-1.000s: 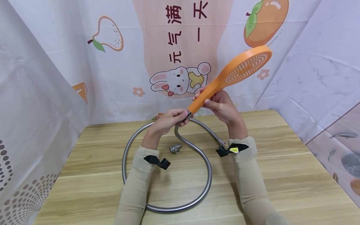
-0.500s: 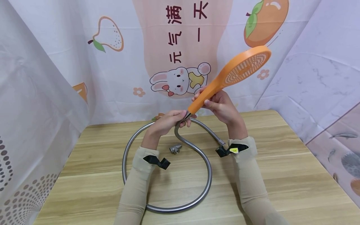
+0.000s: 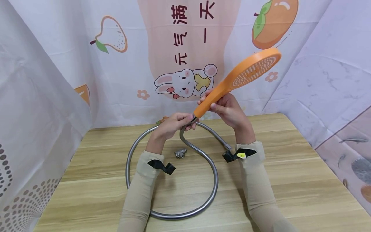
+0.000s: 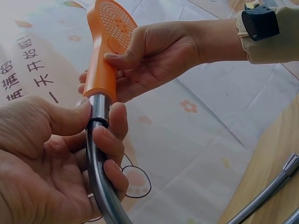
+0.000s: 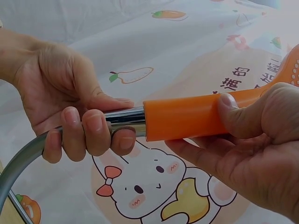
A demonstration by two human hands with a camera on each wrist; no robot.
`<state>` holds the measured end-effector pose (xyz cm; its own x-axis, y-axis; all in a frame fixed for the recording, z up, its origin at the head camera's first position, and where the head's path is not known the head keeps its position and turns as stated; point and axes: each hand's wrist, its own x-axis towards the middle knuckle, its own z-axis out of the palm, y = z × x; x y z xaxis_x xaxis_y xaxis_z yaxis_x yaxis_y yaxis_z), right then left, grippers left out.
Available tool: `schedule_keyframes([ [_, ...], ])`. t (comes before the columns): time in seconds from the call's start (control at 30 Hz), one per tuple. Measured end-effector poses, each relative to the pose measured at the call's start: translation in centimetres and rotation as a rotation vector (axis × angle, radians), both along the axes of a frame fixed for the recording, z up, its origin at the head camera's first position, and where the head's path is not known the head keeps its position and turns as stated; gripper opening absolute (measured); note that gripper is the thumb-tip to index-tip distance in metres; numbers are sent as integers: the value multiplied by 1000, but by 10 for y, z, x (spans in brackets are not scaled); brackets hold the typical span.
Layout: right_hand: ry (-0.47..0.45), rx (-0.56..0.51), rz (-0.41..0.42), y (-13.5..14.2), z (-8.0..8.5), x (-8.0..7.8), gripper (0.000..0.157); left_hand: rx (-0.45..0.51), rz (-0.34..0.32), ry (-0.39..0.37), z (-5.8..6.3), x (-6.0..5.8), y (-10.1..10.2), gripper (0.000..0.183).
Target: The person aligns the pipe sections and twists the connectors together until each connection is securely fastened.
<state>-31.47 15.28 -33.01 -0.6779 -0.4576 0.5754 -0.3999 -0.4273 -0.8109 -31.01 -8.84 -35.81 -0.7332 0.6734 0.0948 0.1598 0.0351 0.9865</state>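
An orange shower head [image 3: 252, 71] with a perforated face is held up over the table's far side, tilted toward the upper right. My right hand [image 3: 230, 109] grips its handle [image 5: 187, 114], thumb on the near side. At the handle's lower end, my left hand [image 3: 175, 124] pinches the chrome connector [image 4: 99, 107] of a grey metal shower hose [image 3: 213, 167]. The connector meets the handle's end; how far it is threaded in is hidden. From my left hand the hose drops and loops across the table, and its other end fitting [image 3: 228, 147] lies near my right wrist.
A small metal valve [image 3: 181, 153] lies on the wooden table [image 3: 290, 180] inside the hose loop. A printed curtain [image 3: 121, 80] hangs behind the table's back edge, with more cloth at both sides. Each wrist wears a black camera mount [image 3: 166, 168].
The fingers of my left hand shift slightly around the connector. The shower head tilts a little; my right hand's grip and the hose loop look the same.
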Motion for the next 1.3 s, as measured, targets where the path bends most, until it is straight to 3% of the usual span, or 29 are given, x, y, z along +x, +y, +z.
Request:
schedule_keyframes([
  [0.33, -2, -16, 6, 0, 2, 2, 30, 15, 86, -12, -2, 0, 3, 33],
  [0.77, -1, 19, -79, -2, 2, 4, 29, -3, 178, 28, 1, 4, 6, 32],
  [1.0, -5, 43, -114, -2, 2, 4, 29, -22, 199, 62, 1, 6, 7, 30],
  [1.3, 33, 34, -117, 0, 4, 5, 28, -3, 193, 48, 2, 6, 9, 31],
])
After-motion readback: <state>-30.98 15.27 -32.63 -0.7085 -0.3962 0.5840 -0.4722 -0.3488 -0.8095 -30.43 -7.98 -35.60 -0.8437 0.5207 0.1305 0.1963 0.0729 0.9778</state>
